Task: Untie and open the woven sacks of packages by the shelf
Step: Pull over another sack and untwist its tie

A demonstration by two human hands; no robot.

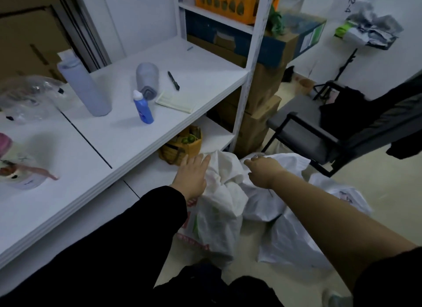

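Two white woven sacks lie on the floor beside the white shelf. The nearer sack has red and green print on its side and a bunched top. My left hand reaches over that bunched top with straight fingers, touching or just above the fabric. The second sack lies to the right and behind. My right hand hovers over its crumpled top with the fingers curled inward; whether it grips the fabric is unclear.
On the shelf top stand a blue bottle, a grey tube, a rolled grey mat, a pen and a notepad. A yellow basket sits on the lower shelf. Cardboard boxes and a dark chair stand behind the sacks.
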